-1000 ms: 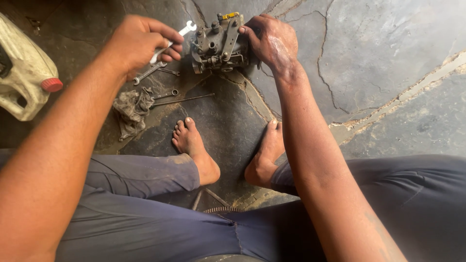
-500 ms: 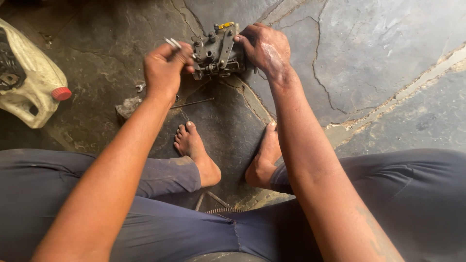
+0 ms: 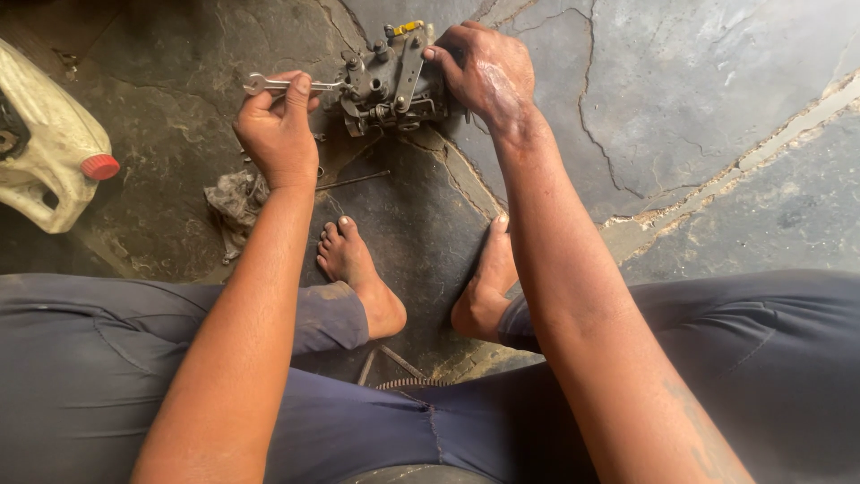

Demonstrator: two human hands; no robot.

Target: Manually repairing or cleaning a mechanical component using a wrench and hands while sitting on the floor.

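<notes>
Gripping: left hand (image 3: 279, 134) pinches a spanner (image 3: 291, 85), its head on the carburettor (image 3: 391, 76).
Bracing: right hand (image 3: 484, 72), fingers curled round the carburettor.
Location: cracked stone floor (image 3: 699, 116).
Nearby: white jug (image 3: 45, 152), rag (image 3: 235, 197).

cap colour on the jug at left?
Red: the cap on the off-white plastic jug, clear in the head view.

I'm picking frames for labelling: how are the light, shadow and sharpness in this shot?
Head view: soft daylight, no hard glare, only a mild sheen on the right hand; the floor is brighter at right and darker at left near the white jug; the metal part and spanner look sharp; wide-lens bending at the edges.
</notes>
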